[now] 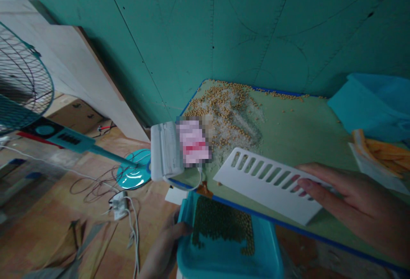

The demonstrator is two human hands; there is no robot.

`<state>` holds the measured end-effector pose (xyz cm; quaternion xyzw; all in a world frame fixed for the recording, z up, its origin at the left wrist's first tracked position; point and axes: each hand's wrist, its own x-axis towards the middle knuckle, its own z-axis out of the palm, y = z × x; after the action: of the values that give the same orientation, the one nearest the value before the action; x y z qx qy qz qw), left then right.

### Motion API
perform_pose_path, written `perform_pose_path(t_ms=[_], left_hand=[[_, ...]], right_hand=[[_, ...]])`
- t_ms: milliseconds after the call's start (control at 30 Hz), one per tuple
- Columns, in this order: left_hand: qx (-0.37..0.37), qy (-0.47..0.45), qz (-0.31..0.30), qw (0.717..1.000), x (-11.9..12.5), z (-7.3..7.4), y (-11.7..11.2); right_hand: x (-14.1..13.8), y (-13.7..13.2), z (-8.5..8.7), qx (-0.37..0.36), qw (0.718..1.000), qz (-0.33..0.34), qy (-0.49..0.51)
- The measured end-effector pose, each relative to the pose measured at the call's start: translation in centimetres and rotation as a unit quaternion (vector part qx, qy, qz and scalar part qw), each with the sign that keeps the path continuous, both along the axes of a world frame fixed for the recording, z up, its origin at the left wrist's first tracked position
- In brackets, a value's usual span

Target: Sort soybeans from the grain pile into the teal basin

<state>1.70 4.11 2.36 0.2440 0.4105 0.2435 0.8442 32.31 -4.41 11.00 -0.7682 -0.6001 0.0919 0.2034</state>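
Note:
My right hand (355,208) grips a white slotted plastic board (270,183) by its right end, thumb on top, holding it over the green table (297,138). My left hand (165,249) clasps the left rim of a blue plastic tray (262,253) just below the table's near edge. Inside the tray lies a heap of dark green beans (224,225). A mixed pile of yellow beans and white grains (226,112) is spread over the table's far left corner, beyond the board.
A small white device (166,156) with a cable sits at the table's left corner. A blue bag (371,104) and orange-and-white packets (381,157) lie at the right. A standing fan (25,82), its base (134,172), cables and a power strip (120,206) occupy the floor at left.

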Motion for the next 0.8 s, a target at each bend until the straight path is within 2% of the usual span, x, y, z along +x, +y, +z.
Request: perform_pose_path(t_ms=[267, 433, 633, 800], left_hand=[[0.006, 0.0, -0.018, 1.0, -0.4, -1.1, 0.0], [0.017, 0.012, -0.011, 1.0, -0.4, -0.7, -0.3], [0.008, 0.021, -0.009, 1.0, -0.3, -0.4, -0.7], [0.009, 0.012, -0.004, 1.0, -0.1, -0.4, -0.5]], right_hand=[[-0.3, 3.0, 1.7, -0.054, 0.992, 0.057, 0.1], [0.1, 4.4, 2.4, -0.034, 0.994, 0.073, 0.069], [0.6, 4.6, 2.4, -0.021, 0.995, 0.059, 0.084], [0.2, 3.5, 2.7, -0.031, 0.995, 0.042, 0.09]])
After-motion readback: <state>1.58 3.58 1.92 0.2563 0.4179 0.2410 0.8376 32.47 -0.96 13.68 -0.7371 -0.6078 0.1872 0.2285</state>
